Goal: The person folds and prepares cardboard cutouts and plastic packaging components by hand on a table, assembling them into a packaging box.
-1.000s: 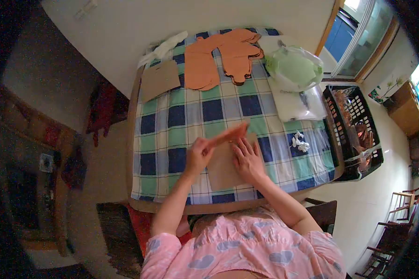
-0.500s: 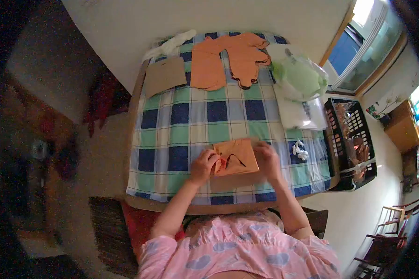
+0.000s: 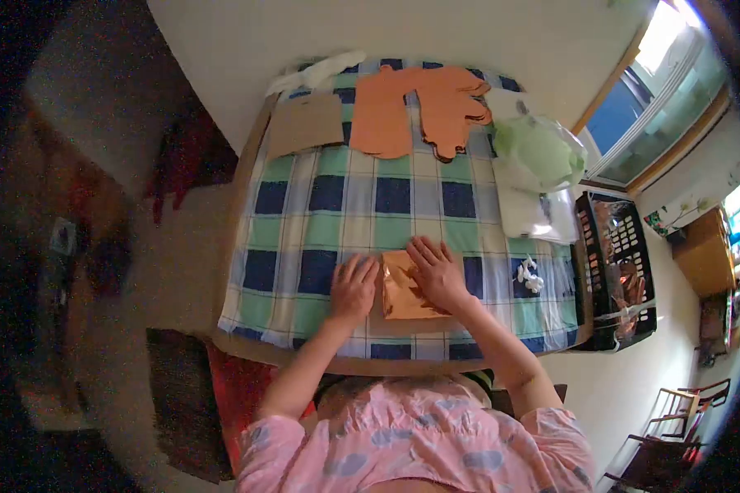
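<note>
In front of me on the checked cloth lies a shiny copper-orange folded packet [image 3: 399, 300], with what looks like a brown board edge showing beneath it. My right hand [image 3: 438, 275] rests flat across its right side, fingers stretched out and hiding much of that surface. My left hand [image 3: 355, 287] lies flat on the cloth just off the packet's left edge, fingers slightly apart and holding nothing.
Orange cut-out sheets [image 3: 382, 115] and a brown cardboard piece [image 3: 307, 125] lie at the back. Clear and greenish plastic bags [image 3: 538, 156] are at back right. Small white crumpled bits [image 3: 530, 277] sit near a black crate [image 3: 588, 275] holding shiny copper-coloured pieces.
My right hand has moved left from beside the packet onto its top. My left hand has come off the packet's left edge and flattened on the cloth. The view has shifted slightly.
</note>
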Tool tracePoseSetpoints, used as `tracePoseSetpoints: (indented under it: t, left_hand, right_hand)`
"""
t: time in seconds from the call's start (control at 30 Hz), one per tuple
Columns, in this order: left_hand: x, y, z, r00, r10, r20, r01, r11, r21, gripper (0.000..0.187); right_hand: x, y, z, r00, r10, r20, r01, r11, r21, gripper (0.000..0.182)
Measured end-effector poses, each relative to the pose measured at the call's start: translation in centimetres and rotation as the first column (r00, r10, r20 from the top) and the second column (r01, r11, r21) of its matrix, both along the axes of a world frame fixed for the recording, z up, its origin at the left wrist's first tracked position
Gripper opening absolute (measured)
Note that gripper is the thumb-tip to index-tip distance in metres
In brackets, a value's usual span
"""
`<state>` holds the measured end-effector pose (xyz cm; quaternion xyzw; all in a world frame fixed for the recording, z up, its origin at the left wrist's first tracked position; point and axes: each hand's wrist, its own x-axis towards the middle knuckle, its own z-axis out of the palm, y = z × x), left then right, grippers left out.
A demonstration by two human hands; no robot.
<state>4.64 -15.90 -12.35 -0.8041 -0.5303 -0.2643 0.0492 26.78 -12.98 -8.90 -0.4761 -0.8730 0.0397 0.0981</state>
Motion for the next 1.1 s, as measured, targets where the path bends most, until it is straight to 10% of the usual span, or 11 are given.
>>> tracePoseSetpoints:
  t: [0.33,0.73,1.1]
  left_hand:
    - [0.6,-0.1,1.6,0.998,0.041,0.041,-0.036,0.992,-0.122,0.031]
    - [2.7,-2.3,2.0,0.606,0.312,0.732,0.027,0.911,-0.411,0.023]
    - [2.9,0.3,3.5,0.754,0.455,0.474,-0.001,0.721,-0.693,0.025]
  right_hand:
    - [0.3,-1.2,0.4,0.997,0.045,-0.061,-0.041,0.997,0.058,0.052]
    - [0.2,-1.6,1.5,0.975,0.076,-0.211,-0.068,0.997,0.046,0.046]
    - [-0.1,-1.5,1.3,0.981,0.109,-0.158,-0.089,0.988,0.127,0.044]
